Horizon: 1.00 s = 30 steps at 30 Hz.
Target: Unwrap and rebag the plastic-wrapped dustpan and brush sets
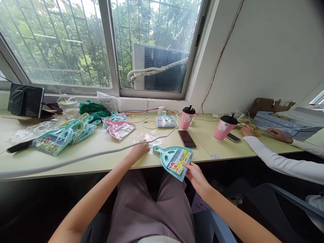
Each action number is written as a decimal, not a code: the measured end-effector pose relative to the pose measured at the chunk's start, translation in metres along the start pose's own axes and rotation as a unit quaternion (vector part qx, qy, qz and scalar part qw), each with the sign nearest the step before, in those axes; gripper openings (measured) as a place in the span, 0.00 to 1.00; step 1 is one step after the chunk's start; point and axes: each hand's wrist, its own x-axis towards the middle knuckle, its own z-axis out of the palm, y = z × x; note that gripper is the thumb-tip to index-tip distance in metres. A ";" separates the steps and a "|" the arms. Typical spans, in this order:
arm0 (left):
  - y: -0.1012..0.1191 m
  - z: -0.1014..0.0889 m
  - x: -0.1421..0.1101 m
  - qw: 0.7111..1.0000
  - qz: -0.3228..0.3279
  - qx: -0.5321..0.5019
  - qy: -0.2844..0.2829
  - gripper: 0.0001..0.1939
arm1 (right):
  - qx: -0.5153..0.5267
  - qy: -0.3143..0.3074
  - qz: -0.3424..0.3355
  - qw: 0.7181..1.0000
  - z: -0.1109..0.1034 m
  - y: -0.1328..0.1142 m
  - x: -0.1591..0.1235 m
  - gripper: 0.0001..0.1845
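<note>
The right hand [196, 176] reaches in from the lower right, its bare forearm slanting up and to the left, the wrist nearly in line with it and held just off the table's front edge. Its grip is narrow: the thumb lies over the front, by the printed label [180, 162], with the other fingers mostly hidden behind, so that they hold the wide end of a teal dustpan and brush set [174, 158]. That set is tilted with its face towards the wearer, handle pointing up and left over the table [101, 166], wide end sloping down past the edge above the lap. The left hand [140, 149] lies lower to the tabletop, back of the hand upward, its forearm stretched forward and right from the lower left. Its fingers curl inward at the near side of a crumpled clear plastic wrapper [152, 137]; whether they pinch the film or only rest against it cannot be told. A grey cable [101, 153] runs across the view close by that hand. Beyond the wrapper stands another wrapped teal set [165, 120], while a pink set [120, 130] lies to the left of it. A dark phone [186, 138] lies just past the held set, near a pink cup [187, 118]. Farther right, a co-worker's white sleeve [275, 155] rests along the table.
</note>
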 end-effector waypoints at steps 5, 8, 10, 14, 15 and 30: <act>-0.009 -0.002 -0.007 1.000 0.003 0.011 -0.014 0.13 | -0.012 0.016 -0.007 1.000 -0.002 -0.003 0.002 0.09; -0.009 -0.010 -0.005 0.998 -0.044 0.039 -0.026 0.15 | 0.003 0.009 -0.007 1.000 -0.002 -0.003 0.002 0.09; -0.007 -0.016 0.002 0.997 -0.064 0.047 -0.016 0.16 | 0.015 -0.008 -0.017 1.000 0.002 -0.001 0.003 0.11; 0.002 -0.032 0.026 0.993 -0.072 0.076 0.057 0.18 | 0.035 -0.039 -0.054 0.997 0.021 0.004 0.011 0.14; 0.004 -0.037 0.033 0.992 -0.075 0.079 0.068 0.18 | 0.045 -0.041 -0.062 0.996 0.028 0.005 0.015 0.15; 0.033 -0.054 0.061 0.981 0.033 0.009 0.193 0.16 | 0.186 0.036 -0.186 0.964 0.105 0.026 0.066 0.22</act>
